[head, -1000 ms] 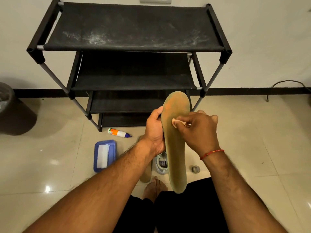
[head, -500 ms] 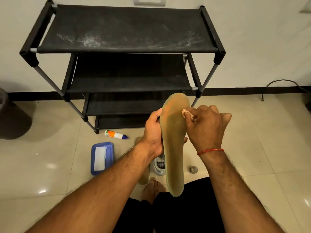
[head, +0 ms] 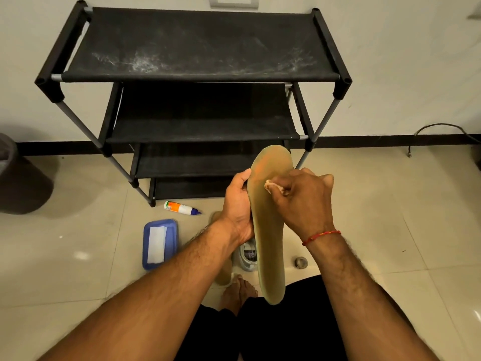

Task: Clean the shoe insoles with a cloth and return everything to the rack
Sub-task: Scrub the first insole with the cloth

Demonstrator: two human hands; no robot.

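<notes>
I hold a long yellow-green insole (head: 269, 230) upright in front of me, its toe end pointing up toward the rack. My left hand (head: 238, 204) grips its left edge near the middle. My right hand (head: 303, 201) pinches a small pale cloth (head: 272, 185) against the insole's upper part. A second insole (head: 223, 269) lies on the floor, mostly hidden behind my left forearm. A grey shoe (head: 246, 256) peeks out between my left wrist and the held insole. The black shoe rack (head: 200, 74) stands against the wall, its shelves bare and dusty.
On the tiled floor lie a white and orange bottle (head: 181, 207), a blue lidded box (head: 159, 243) with a white label, and a small round metal cap (head: 301, 262). A dark bin (head: 18, 178) stands at far left. A cable (head: 442, 131) runs along the right wall.
My right hand with the cloth slid up to the insole's right edge, then back leftward and slightly down across its upper part. The left hand keeps the same grip.
</notes>
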